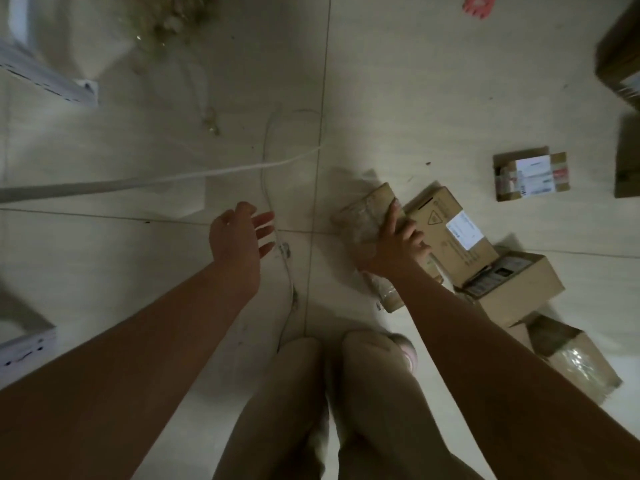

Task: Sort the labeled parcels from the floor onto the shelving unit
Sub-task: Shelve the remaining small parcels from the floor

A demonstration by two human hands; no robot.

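My right hand point(394, 244) grips the parcel point(367, 216) by the edge nearest it. It looks light, stiff and tape-slick, so I'd pinch across a corner. My left hand point(239, 237) is open and empty.

Floor count. Cardboard parcels point(479, 258): we log seven (an eighth may sit under the right forearm point(485, 341); we cannot tell).

Four clustered: taped parcel point(367, 216), labelled box point(446, 223), dark-topped box point(519, 289), film-wrapped box point(571, 355).

Three apart, rightward: small labelled box point(530, 173), edge box point(628, 161), large corner box point(620, 53).

Hands: two, left hand point(239, 240) and right hand point(394, 247).

Legs point(287, 410): two.

White shelf rails: two, upper rail point(48, 77), lower rail point(24, 344).

Thin cord point(268, 161): one.

Red scrap point(478, 5): one.

Debris heap point(166, 15): one.
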